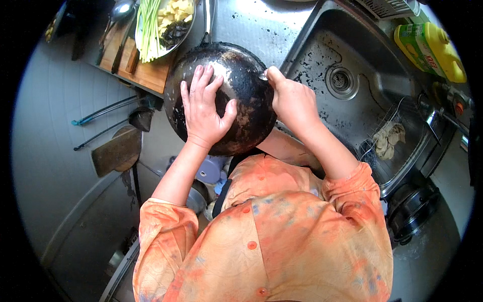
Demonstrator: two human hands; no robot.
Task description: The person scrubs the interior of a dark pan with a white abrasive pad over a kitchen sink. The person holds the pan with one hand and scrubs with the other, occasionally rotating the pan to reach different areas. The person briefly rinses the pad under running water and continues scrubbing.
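Observation:
A wok (245,102) is turned over, its rounded underside up and patched with black soot and bare metal. My left hand (205,104) lies flat on that underside, fingers spread. At the wok's right side, my right hand (294,98) is closed around a small shiny metal piece (263,76). Most of that piece is hidden in the fist, so its kind is unclear. A long metal handle (207,19) reaches from the wok's far rim towards the top edge. Dark flakes (298,79) are scattered over the sink and the steel counter (249,22).
Right of the wok is a steel sink (377,64) with a drain (341,81), a wire rack (400,151) and a cloth (390,139). A yellow jug (430,51) stands beyond. At upper left, a cutting board (151,75) lies near a plate of cut vegetables (193,22).

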